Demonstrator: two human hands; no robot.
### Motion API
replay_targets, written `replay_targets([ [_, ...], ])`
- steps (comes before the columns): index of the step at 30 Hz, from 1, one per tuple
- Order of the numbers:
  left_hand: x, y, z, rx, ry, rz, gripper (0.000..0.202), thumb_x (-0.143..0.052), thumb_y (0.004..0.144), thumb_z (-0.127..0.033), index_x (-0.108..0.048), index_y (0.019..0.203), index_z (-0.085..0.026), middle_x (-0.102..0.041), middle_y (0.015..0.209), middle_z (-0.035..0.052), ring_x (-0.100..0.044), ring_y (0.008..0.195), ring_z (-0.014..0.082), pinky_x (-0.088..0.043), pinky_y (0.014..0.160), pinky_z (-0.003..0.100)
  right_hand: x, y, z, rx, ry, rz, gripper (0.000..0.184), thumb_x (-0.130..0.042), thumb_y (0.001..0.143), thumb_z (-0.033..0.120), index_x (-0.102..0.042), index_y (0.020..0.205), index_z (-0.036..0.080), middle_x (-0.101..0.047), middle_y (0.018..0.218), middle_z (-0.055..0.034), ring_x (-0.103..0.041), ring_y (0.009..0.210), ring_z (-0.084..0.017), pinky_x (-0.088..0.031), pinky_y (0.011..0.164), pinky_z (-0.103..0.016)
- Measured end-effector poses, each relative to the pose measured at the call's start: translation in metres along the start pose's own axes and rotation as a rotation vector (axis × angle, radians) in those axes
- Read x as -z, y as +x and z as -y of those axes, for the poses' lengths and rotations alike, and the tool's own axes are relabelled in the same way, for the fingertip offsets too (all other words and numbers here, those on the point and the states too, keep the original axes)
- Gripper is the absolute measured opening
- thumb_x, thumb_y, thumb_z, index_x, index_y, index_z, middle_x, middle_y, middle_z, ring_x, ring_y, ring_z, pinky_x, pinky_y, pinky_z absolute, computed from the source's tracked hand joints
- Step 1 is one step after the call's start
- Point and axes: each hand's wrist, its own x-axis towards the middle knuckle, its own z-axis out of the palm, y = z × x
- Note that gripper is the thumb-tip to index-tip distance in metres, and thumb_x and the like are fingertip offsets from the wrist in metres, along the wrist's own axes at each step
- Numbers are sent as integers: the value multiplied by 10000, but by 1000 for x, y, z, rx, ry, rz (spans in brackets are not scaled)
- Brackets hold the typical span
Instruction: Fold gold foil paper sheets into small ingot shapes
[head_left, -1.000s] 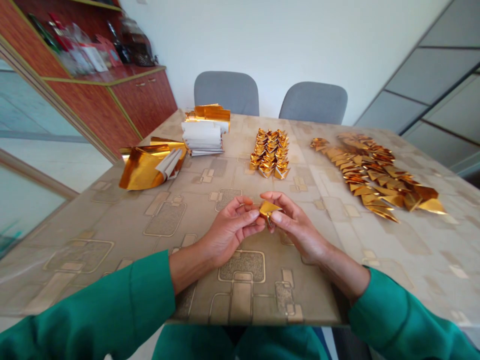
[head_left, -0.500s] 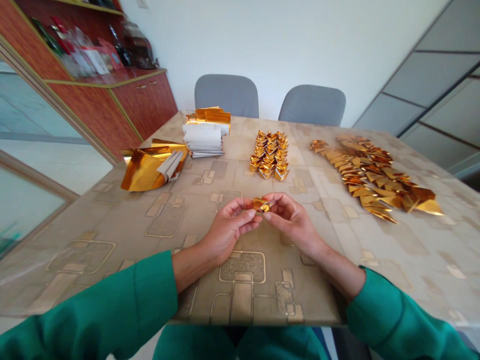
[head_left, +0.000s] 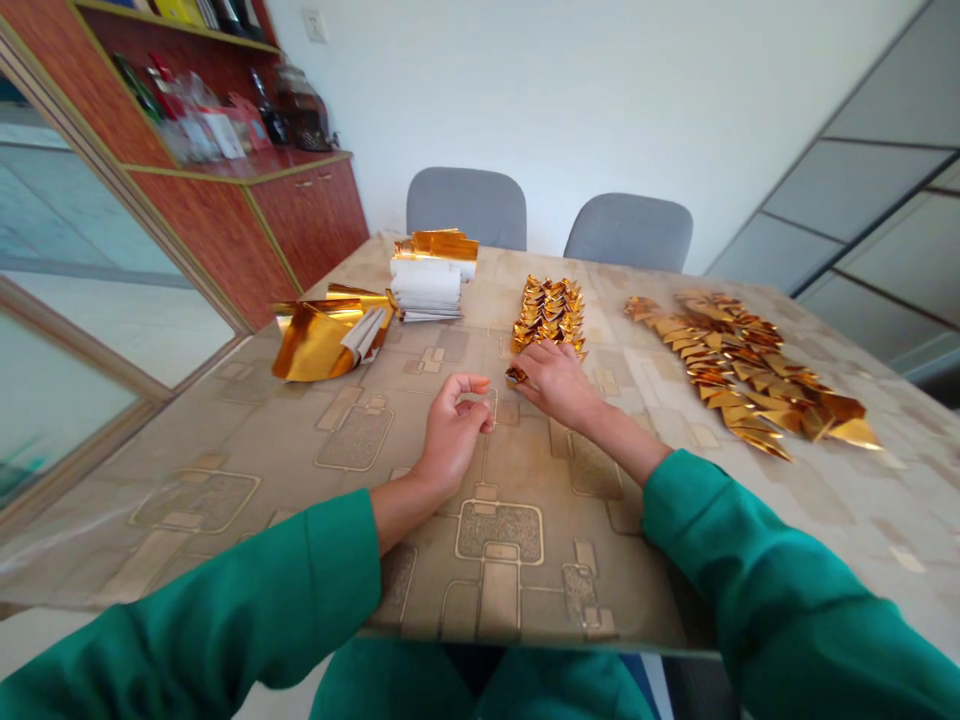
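Note:
My right hand is closed on a small folded gold paper piece, of which only an edge shows past the fingers. It is at the near end of a block of folded gold paper pieces standing in tight rows, and covers part of their front. To the left, my left hand hovers over the tablecloth with curled fingers apart and nothing between them.
Flatter folded gold papers lie in long overlapping rows at the right. On the left are loose gold sheets and a stack of white-backed papers. Two grey chairs stand behind the patterned table.
Both hands held the gold paper piece together before. My left hand has let go and moved slightly left; my right hand has carried the piece forward to the block of folded pieces.

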Motion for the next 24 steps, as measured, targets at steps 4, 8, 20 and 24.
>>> replay_targets([
  [4, 1, 1, 2, 5, 26, 23, 215, -619, 716, -127, -584, 922, -181, -597, 756, -30, -543, 570, 83, -449, 565, 217, -6, 17, -3, 21, -162, -23, 177, -620, 883, 269, -675, 1018, 169, -624, 1079, -128, -465, 1033, -292, -273, 817, -393],
  [8, 2, 3, 3, 3, 28, 28, 222, -616, 710, -123, -587, 921, -183, -586, 703, -37, -548, 577, 93, -450, 571, 219, -11, 26, -9, -18, -218, -64, 186, -629, 880, 291, -676, 1001, 158, -598, 1101, -129, -437, 1043, -296, -261, 840, -404],
  [20, 2, 6, 7, 18, 65, 35, 228, -596, 711, -173, -577, 939, -172, -566, 634, -44, -529, 566, 97, -440, 563, 217, -17, 34, -12, -95, -307, -102, 187, -634, 873, 314, -674, 912, 135, -610, 1015, -127, -450, 1042, -303, -272, 869, -413],
  [24, 1, 6, 8, 24, 63, 31, 232, -602, 707, -181, -579, 937, -165, -569, 642, -41, -529, 570, 97, -441, 562, 217, -18, 33, -15, -110, -311, -121, 199, -631, 875, 323, -671, 922, 133, -621, 1013, -138, -455, 1043, -310, -271, 874, -414],
])
